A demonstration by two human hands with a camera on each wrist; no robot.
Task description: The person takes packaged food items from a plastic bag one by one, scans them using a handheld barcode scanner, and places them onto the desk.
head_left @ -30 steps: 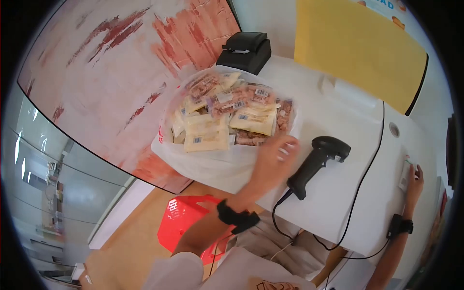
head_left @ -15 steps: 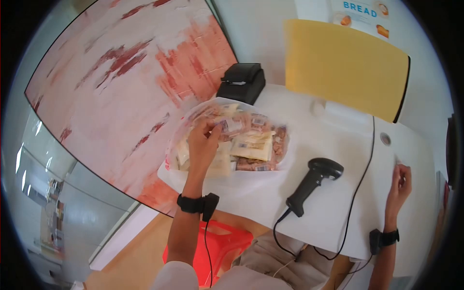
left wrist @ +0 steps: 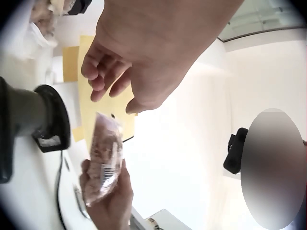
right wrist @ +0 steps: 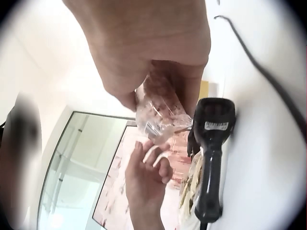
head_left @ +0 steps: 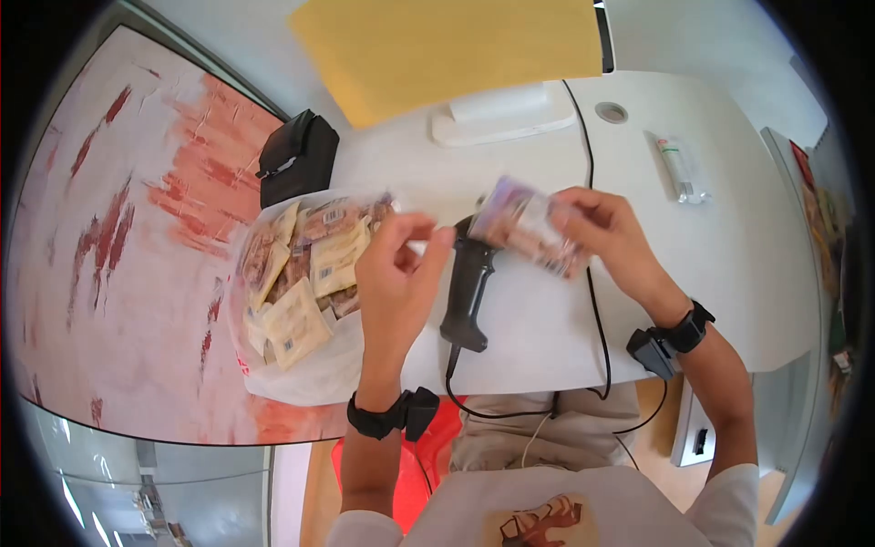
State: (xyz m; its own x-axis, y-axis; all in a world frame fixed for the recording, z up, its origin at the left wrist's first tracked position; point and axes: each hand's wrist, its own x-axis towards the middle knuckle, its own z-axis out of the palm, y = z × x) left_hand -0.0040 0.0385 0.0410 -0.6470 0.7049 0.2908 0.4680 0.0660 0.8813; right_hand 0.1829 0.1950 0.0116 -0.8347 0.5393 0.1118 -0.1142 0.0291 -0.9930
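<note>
In the head view the right hand (head_left: pixel 620 242) pinches a clear packet of pinkish-brown pieces (head_left: pixel 529 228) by one end, above the table and beside the black scanner (head_left: pixel 469 287). The left hand (head_left: pixel 401 278), fingers loosely bent and nothing between them, hovers between the white bag of packets (head_left: pixel 314 387) and the scanner. In the left wrist view a barcode shows on the packet (left wrist: pixel 104 160) in the right hand (left wrist: pixel 112 201), apart from the left hand (left wrist: pixel 129 72). The right wrist view shows the left hand (right wrist: pixel 148 187) just below the packet (right wrist: pixel 160 103).
A black printer (head_left: pixel 296 159) stands behind the bag. A yellow sheet (head_left: pixel 456 55) rises at the back over a white base (head_left: pixel 501 123). A small wrapped tube (head_left: pixel 676 169) lies at the right. The scanner's cable (head_left: pixel 497 415) hangs over the front edge near a red stool (head_left: pixel 442 447).
The left hand has moved off the bag toward the scanner. The right hand has come from the far right to the middle and now holds a packet. The head view has turned right.
</note>
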